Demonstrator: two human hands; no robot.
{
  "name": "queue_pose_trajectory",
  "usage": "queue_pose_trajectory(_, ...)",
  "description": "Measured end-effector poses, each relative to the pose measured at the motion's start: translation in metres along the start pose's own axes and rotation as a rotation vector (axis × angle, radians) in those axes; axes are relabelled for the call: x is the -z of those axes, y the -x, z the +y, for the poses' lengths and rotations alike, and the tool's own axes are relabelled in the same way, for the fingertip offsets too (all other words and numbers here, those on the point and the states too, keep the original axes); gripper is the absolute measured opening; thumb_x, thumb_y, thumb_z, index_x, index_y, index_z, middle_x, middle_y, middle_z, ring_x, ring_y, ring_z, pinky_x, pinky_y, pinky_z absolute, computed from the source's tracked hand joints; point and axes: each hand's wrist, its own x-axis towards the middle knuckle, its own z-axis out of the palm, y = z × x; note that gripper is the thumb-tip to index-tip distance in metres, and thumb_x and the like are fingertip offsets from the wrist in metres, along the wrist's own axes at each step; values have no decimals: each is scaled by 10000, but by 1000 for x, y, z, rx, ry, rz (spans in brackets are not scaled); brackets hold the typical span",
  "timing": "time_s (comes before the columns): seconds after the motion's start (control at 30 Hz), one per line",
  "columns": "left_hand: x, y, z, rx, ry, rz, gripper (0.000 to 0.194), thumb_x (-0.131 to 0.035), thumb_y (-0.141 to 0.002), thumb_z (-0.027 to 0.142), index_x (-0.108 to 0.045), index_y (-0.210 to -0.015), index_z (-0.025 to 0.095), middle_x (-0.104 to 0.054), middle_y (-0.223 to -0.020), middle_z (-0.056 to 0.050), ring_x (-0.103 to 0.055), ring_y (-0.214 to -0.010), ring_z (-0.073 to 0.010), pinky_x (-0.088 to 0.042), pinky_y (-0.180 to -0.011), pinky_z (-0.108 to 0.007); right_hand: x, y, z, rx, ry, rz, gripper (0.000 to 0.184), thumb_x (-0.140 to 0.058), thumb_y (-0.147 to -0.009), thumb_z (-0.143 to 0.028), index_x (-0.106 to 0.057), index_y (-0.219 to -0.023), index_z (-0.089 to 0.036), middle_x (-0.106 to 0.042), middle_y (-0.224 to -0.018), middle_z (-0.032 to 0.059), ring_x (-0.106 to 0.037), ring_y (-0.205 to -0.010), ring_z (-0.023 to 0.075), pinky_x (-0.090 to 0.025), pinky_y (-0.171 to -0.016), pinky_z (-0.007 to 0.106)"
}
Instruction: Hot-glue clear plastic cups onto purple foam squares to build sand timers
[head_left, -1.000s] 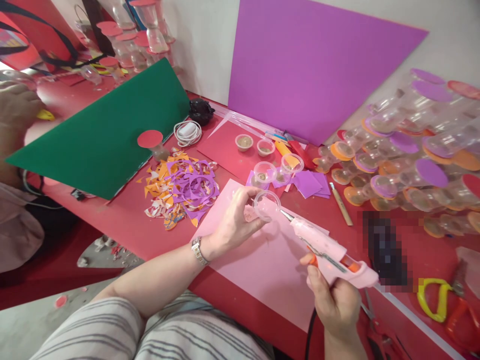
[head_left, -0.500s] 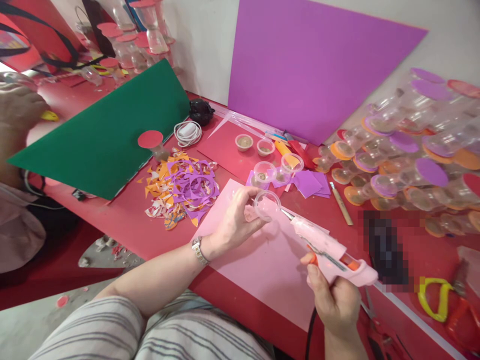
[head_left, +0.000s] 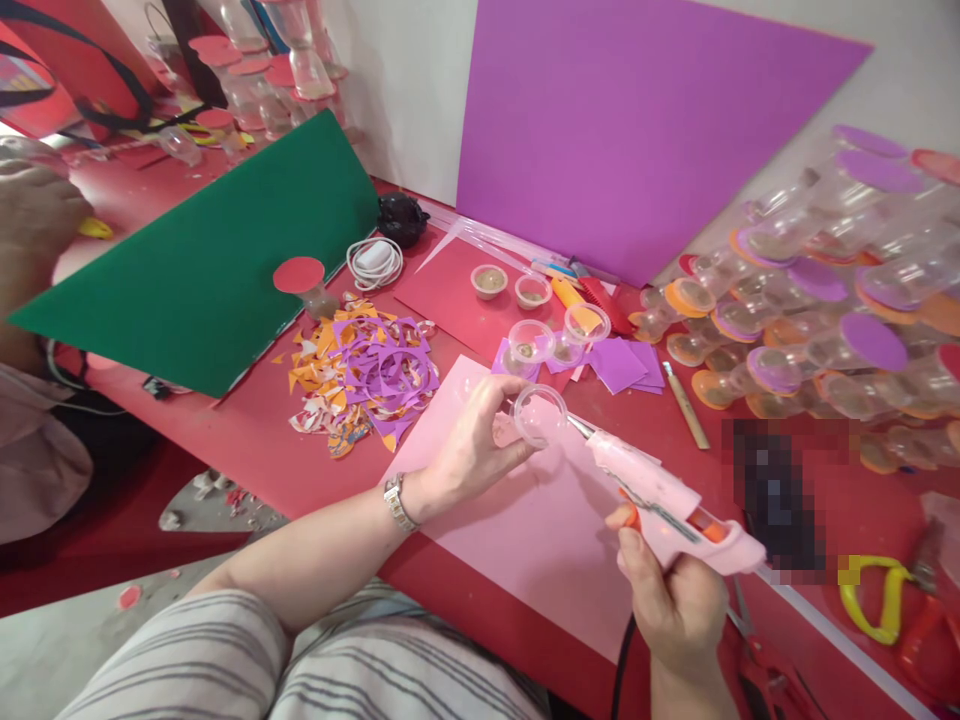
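Note:
My left hand (head_left: 472,445) grips a small clear plastic cup (head_left: 538,416) by its side, held tilted over a pink sheet (head_left: 525,530). My right hand (head_left: 671,600) is closed round the handle of a pink glue gun (head_left: 664,500), with a finger on its orange trigger. The gun's metal nozzle touches the cup's rim at the right side. A black cord hangs down from the gun's handle.
A red table (head_left: 247,450) carries a heap of purple and orange paper scraps (head_left: 364,375), a green sheet (head_left: 210,260), a purple sheet (head_left: 622,130), loose clear cups (head_left: 531,342), stacked capped cups (head_left: 810,320) at right, and yellow-handled scissors (head_left: 862,590). Another person sits at far left (head_left: 34,300).
The cup and the glue gun's nozzle have shifted slightly; both hands keep their grip. The view has tilted a little.

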Motion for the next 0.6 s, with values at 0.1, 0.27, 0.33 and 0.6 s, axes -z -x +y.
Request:
queue_pose_trajectory(0.1, -1, 0, 0, -12, 1, -7, 376, -698, -879, 259, -480, -1184, 229, -596, -1133, -80, -581, -1001, -197, -505, -897, -371, 0, 1, 0, -2, 18, 12, 251, -593, -928, -415, -712, -877, -200, -732, -714, 53, -697, -621, 198, -587, -607, 278)
queue_pose_trajectory(0.27, -1, 0, 2, -32, -23, -14, 409, -720, -851, 194, -472, -1173, 240, -585, -1139, -68, -577, -1017, -195, -511, -914, -371, -1, 0, 0, -11, 30, 27, 267, -593, -926, -438, -704, -884, -199, -744, -730, 65, -718, -659, 215, -589, -603, 282)
queue_pose_trajectory(0.33, -1, 1, 3, -32, -34, -26, 411, -716, -847, 177, -471, -1172, 238, -583, -1135, -66, -573, -1012, -192, -513, -910, -366, -1, 0, 0, -12, 28, 31, 261, -598, -924, -431, -708, -890, -197, -746, -733, 67, -719, -658, 218, -589, -602, 286)
queue_pose_trajectory(0.6, 0, 1, 3, -28, -51, -28, 404, -709, -854, 194, -478, -1183, 232, -582, -1140, -73, -580, -1029, -201, -516, -916, -374, 0, 2, 2, 2, 59, 40, 285, -602, -922, -440, -724, -883, -186, -751, -727, 80, -723, -656, 232, -588, -589, 292)
